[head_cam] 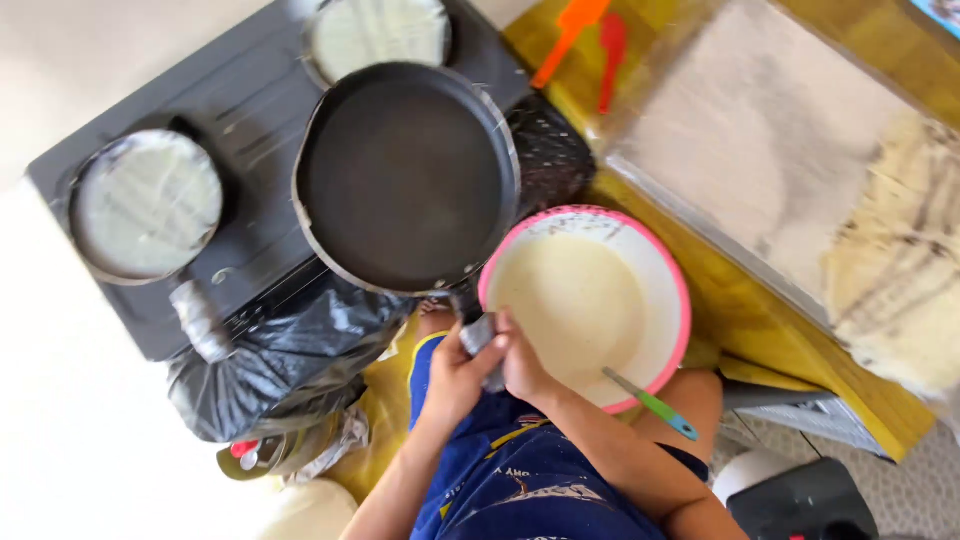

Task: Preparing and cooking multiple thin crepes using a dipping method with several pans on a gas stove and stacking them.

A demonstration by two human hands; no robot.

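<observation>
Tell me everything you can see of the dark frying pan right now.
The frying pan is round, wide and shallow, dark matte inside with a thin metallic-looking rim. It looks empty and dry. It sits flat on the black stove top, its near edge close to the pink-rimmed bowl of pale batter. Its handle points toward the person; the left hand and right hand both close around it, hiding most of it.
</observation>
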